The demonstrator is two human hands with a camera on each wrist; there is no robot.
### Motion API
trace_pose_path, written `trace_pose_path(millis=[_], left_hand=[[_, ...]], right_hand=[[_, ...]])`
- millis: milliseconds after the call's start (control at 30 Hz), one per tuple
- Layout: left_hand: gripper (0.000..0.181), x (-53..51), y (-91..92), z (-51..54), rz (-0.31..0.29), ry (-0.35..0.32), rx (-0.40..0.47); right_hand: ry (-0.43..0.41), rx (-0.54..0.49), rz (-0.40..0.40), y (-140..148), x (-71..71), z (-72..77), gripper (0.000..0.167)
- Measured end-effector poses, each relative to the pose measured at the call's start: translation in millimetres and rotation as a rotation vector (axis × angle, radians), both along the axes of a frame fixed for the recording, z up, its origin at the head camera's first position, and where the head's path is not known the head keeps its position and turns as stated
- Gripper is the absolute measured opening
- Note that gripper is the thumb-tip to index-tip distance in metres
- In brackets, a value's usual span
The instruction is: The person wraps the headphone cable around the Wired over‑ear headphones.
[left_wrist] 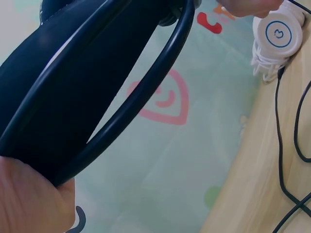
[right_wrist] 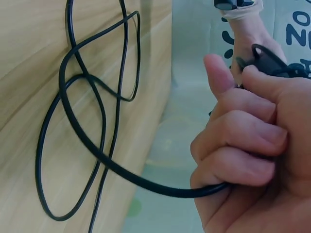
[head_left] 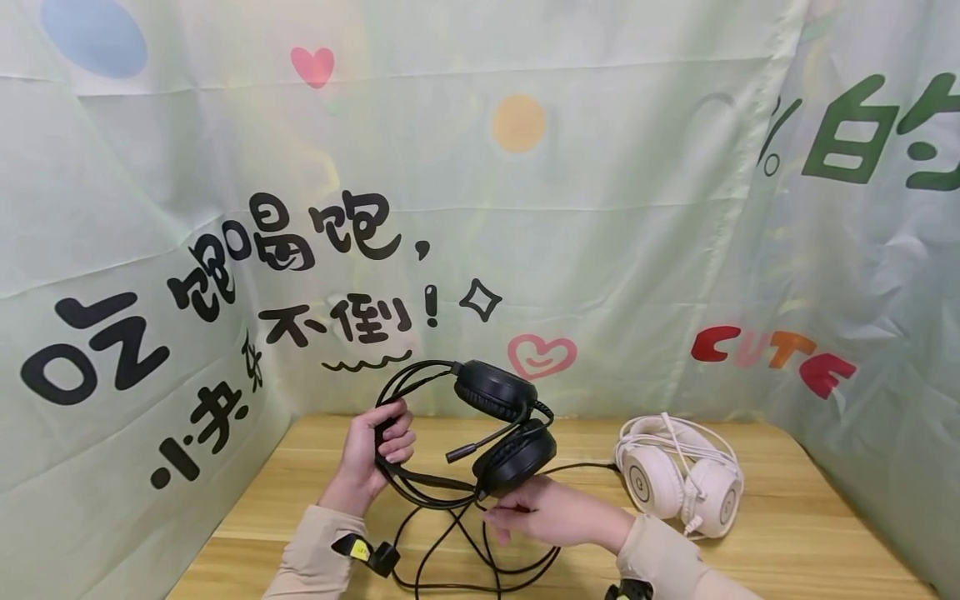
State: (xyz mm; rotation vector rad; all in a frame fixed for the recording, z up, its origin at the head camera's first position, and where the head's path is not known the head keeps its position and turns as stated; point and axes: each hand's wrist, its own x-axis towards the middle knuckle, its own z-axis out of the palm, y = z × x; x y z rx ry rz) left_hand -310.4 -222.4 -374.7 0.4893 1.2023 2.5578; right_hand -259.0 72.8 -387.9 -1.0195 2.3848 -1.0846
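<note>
Off the table, my left hand (head_left: 367, 454) grips the headband of a black over-ear headset (head_left: 495, 392). The ear cups point right, and a thin boom microphone (head_left: 461, 453) sticks out between them. In the left wrist view the headband (left_wrist: 73, 82) runs up from the thumb side of that hand. Close below the lower ear cup is my right hand (head_left: 558, 508). Its fingers curl round the headset's black cable (right_wrist: 170, 192), as the right wrist view shows. From there the cable drops in loose loops over the tabletop.
White headphones (head_left: 652, 483), wound with their own white cord, lie on the right of the wooden table (head_left: 810, 533). One stretch of black cable reaches the table beside them. Printed cloth (head_left: 630, 250) hangs behind and at both sides.
</note>
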Motion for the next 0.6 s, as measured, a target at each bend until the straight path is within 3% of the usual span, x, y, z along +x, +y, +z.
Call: trace_pose_path(millis=[267,467,600], left_hand=[[0.040,-1.1,-3.7,-1.7,-0.071,0.042,0.053],[0.040,0.1,-2.3,-0.1,-0.125,0.071,0.075],[0.038,1.1,-1.0,1.0,-0.169,0.102,0.076]], right_hand=[[-0.090,-0.030,-0.035,7.2,-7.7,-4.0,0.043],[-0.015,-0.210,0.173,6.3,-19.7,-11.2,0.018],[0.022,-0.235,0.209,5.9,-22.8,-9.8,0.014]])
